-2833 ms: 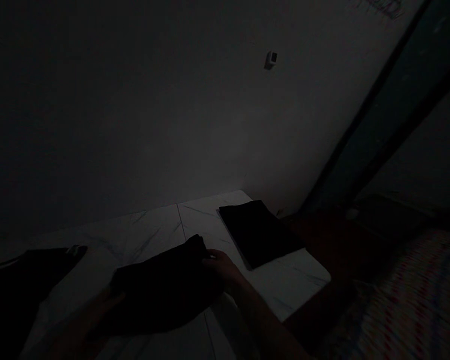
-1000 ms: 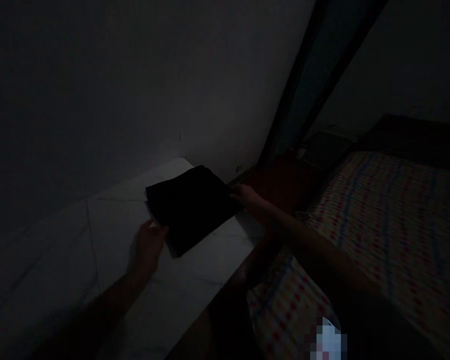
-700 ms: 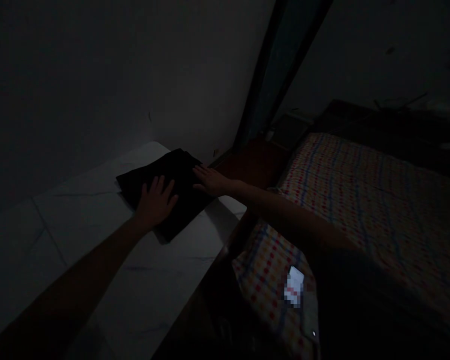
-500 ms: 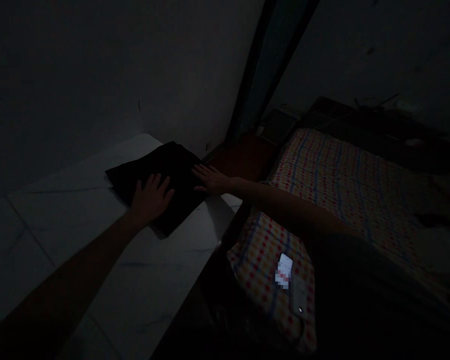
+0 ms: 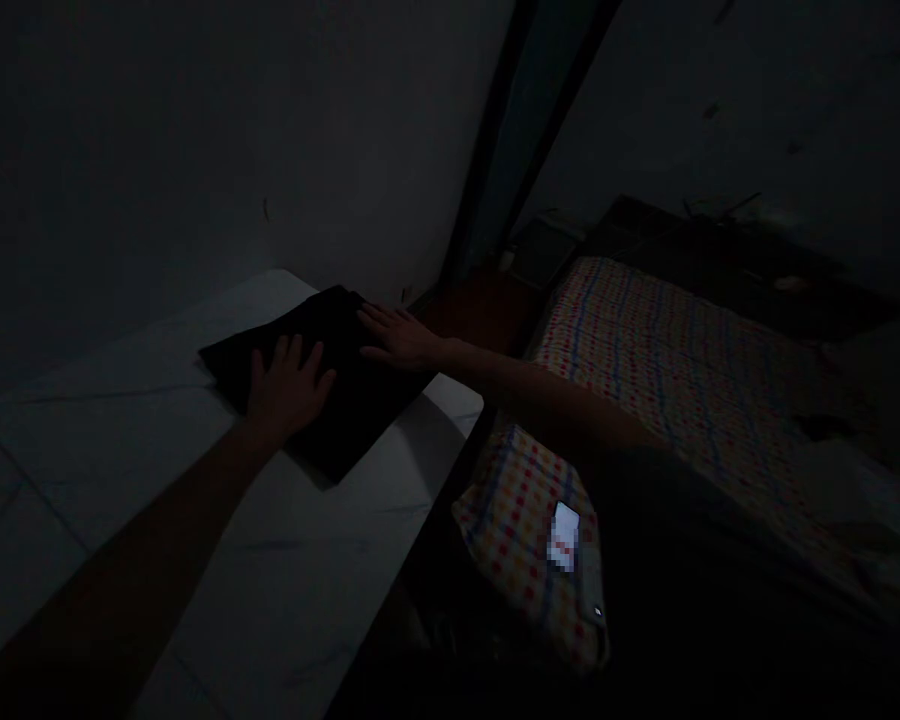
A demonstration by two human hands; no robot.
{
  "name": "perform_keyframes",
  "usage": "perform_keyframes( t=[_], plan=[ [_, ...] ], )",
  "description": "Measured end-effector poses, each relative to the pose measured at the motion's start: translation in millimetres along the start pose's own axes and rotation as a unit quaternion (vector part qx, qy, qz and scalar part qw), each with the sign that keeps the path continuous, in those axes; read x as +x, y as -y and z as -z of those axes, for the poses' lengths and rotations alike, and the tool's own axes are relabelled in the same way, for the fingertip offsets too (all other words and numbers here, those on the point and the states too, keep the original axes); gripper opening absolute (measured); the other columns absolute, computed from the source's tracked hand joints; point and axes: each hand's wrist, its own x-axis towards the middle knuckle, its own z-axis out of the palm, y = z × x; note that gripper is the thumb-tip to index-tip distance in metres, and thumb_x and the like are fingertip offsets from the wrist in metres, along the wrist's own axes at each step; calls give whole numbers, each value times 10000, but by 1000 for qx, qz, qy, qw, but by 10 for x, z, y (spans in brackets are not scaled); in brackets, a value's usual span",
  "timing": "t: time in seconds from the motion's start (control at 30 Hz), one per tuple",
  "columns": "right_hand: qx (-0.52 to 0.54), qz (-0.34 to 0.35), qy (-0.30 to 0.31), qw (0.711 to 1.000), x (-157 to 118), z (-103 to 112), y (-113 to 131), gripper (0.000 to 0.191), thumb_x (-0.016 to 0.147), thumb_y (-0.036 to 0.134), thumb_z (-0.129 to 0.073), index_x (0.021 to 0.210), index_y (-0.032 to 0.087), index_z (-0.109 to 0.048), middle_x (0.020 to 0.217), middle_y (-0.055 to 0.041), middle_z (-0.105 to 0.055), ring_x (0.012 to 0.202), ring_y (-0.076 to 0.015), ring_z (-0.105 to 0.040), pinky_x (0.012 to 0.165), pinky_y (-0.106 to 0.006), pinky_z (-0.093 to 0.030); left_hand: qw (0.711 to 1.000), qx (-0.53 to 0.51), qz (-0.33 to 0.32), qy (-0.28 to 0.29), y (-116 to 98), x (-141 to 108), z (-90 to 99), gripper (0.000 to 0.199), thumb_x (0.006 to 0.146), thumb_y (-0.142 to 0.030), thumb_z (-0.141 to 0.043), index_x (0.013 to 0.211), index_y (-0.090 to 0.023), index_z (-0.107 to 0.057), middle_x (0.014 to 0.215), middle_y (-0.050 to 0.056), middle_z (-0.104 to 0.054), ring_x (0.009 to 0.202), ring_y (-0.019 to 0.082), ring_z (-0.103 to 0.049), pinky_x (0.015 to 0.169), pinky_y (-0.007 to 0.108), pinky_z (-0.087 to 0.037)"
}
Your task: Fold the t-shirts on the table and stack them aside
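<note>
A folded black cloth (image 5: 345,420), perhaps a garment, lies flat on a white marble-patterned surface (image 5: 285,590). The room is dim, so its folds and exact kind are hard to make out. My left hand (image 5: 289,390) rests on the near left part of the cloth, palm down with fingers spread. Flat on its far right part is my right hand (image 5: 399,337), fingers stretched out towards the left. Neither hand grips anything.
A lit phone (image 5: 564,535) lies on checked fabric at the lower right, beside a grey device (image 5: 592,580). Behind it stretches a bed with a checked cover (image 5: 645,330). A wall (image 5: 195,130) borders the white surface at the back.
My right hand has slid over the cloth, away from me and slightly left. My left hand stays spread on it. The whole view has shifted a little.
</note>
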Motion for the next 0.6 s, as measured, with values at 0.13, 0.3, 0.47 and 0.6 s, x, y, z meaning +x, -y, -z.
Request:
perform_keyframes(
  t=[0.13, 0.3, 0.47, 0.6],
  plan=[
    [9, -12, -12, 1000, 320, -178, 98, 808, 1008, 643, -308, 1599, 101, -210, 1677, -172, -182, 1554, -316, -112, 1234, -540, -156, 999, 24, 30, 27, 54, -2, -81, 637, 1015, -491, -290, 1534, -145, -417, 1602, 226, -359, 1484, 435, -286, 1149, 680, -210],
    [-3, -25, 44, 999, 341, -421, 152, 770, 1007, 628, -307, 1586, 122, -284, 1655, -157, -258, 1544, -308, -173, 1239, -535, -146, 997, 28, 45, 57, 81, 2, -107, 610, 1030, -476, -275, 1545, -174, -401, 1613, 193, -360, 1489, 390, -307, 1162, 642, -239],
    [-7, -21, 21, 1000, 509, -341, 59, 818, 1005, 644, -280, 1587, 70, -258, 1656, -182, -235, 1551, -308, -141, 1240, -521, -150, 994, 26, 93, 48, 175, -26, -107, 605, 1030, -473, -316, 1541, -164, -407, 1611, 195, -360, 1513, 373, -265, 1189, 636, -180],
    [-9, -62, 11, 998, 644, -407, 57, 808, 1013, 616, -280, 1578, 38, -259, 1664, -190, -203, 1554, -311, -116, 1243, -517, -148, 994, 4, 90, 54, 213, -57, -116, 602, 1036, -475, -321, 1540, -159, -409, 1610, 207, -355, 1508, 374, -279, 1192, 629, -182]
  ],
)
